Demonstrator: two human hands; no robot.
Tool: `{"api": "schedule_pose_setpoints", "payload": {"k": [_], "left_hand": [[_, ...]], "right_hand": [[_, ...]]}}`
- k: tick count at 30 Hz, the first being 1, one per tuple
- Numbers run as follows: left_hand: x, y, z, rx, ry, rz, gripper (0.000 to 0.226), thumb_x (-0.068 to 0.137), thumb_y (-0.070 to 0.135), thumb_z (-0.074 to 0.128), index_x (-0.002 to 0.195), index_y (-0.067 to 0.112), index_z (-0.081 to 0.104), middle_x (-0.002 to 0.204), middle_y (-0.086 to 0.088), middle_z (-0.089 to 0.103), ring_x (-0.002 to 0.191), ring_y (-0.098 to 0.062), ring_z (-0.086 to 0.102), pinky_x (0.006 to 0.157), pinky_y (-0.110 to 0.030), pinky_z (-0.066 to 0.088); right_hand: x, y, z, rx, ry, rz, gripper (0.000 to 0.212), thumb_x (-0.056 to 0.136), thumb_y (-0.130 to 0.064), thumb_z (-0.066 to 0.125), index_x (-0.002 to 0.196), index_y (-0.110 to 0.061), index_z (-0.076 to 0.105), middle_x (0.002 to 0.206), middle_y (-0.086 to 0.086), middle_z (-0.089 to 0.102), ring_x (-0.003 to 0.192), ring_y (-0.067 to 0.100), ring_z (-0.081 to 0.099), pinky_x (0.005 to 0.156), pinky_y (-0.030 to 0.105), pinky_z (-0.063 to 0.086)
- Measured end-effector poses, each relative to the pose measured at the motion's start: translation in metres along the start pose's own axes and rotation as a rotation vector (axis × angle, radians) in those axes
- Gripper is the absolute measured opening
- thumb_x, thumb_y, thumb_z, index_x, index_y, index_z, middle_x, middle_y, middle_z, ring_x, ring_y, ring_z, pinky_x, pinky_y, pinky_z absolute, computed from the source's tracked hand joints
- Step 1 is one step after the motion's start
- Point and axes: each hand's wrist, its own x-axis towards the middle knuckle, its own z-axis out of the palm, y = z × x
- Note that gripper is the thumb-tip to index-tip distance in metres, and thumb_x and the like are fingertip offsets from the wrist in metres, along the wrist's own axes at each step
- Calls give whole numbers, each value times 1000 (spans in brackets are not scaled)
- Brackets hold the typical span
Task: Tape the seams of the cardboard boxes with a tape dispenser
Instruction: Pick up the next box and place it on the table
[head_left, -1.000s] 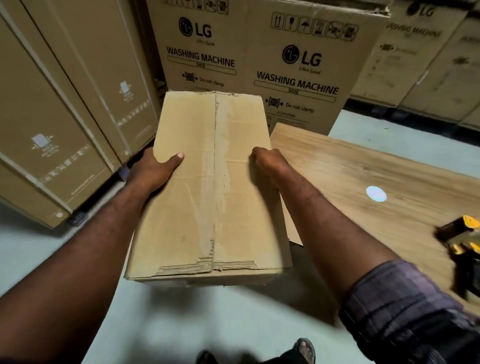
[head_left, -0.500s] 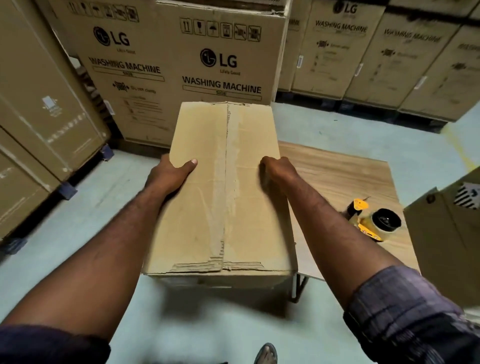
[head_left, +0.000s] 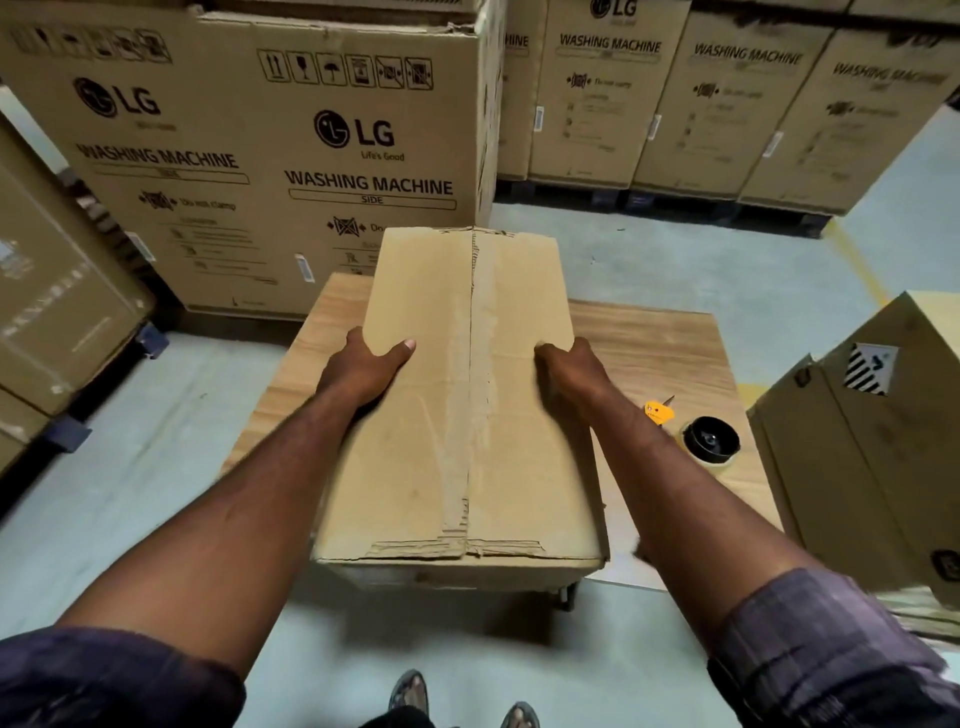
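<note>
I hold a plain brown cardboard box (head_left: 498, 395) over the low wooden table (head_left: 660, 353). Its top flaps meet at a centre seam with old torn tape marks. My left hand (head_left: 363, 366) grips the box's left side, thumb lying on top. My right hand (head_left: 569, 366) grips the right side, its fingers wrapped over the top edge. The tape dispenser (head_left: 698, 434), yellow and black with a roll of tape, lies on the table to the right of my right forearm.
Tall washing machine cartons (head_left: 270, 156) stand close behind the table and along the left, with more (head_left: 727, 104) on pallets at the back right. Another brown carton (head_left: 872, 447) stands against the table's right side. My feet (head_left: 457, 701) are on the grey floor.
I have turned to the right with the box, carrying it from beside the table to above it. The whole tabletop and the tape dispenser have come into view.
</note>
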Motion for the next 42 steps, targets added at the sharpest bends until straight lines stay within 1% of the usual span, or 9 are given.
{"api": "schedule_pose_setpoints", "payload": {"k": [7,11,13,16,19,24,31,37,42], "left_hand": [[16,4,10,54,20,35,79,89,60,62,147,13,38,142,-13,53,127,-35,51,101,-42,44],[-28,33,34,361,145,341,73,95,46,58,154,13,29,163,-12,23,150,-29,19,120,-50,20],[-74,55,62,402,7,520,81,94,54,53,157,13,22,167,-8,12,154,-25,7,123,-52,7],[-147,72,112,496,-312,565,106,88,77,42,159,9,2,167,-11,-6,154,-26,-11,121,-59,-7],[-179,68,144,651,-282,564,117,83,82,40,158,5,-6,165,-18,-15,152,-32,-20,116,-64,-15],[-169,60,136,700,-276,593,103,88,58,49,159,8,-7,165,-16,-19,151,-30,-22,118,-60,-13],[-92,0,37,643,-511,779,107,84,38,69,159,34,-6,163,16,-19,149,-6,-21,120,-39,-15],[-102,-19,33,635,-287,704,99,87,23,64,158,41,-3,163,24,-15,150,-4,-16,123,-46,-12],[-96,-37,31,591,-161,809,82,91,51,63,158,38,16,164,20,4,151,-3,-2,126,-41,3]], "right_hand": [[-7,18,-3,-215,-32,-300,57,99,-37,60,144,-8,39,142,12,54,132,31,50,93,27,37],[0,16,-21,-529,-16,-598,71,97,-38,60,156,-9,34,163,12,31,149,28,29,118,37,30],[6,7,-26,-676,-72,-740,67,96,-40,54,154,-8,39,164,12,30,150,29,31,120,44,32],[12,2,-25,-820,-184,-837,62,99,-41,44,154,-10,42,164,13,32,150,32,31,119,45,32],[14,13,-26,-797,-224,-796,61,102,-46,31,157,-19,37,167,5,27,155,25,21,121,47,24],[11,15,-21,-726,-217,-692,57,106,-44,32,160,-24,30,170,-3,17,157,17,9,123,57,16],[-35,22,21,-766,37,-477,67,105,-52,24,161,-15,23,171,10,10,157,28,6,123,60,4],[5,16,-15,-815,60,-525,80,94,-67,18,152,-14,36,167,14,21,154,31,16,123,59,8],[24,33,-41,-839,49,-515,70,105,-60,22,162,-19,20,171,5,9,158,25,4,125,58,4]]}}
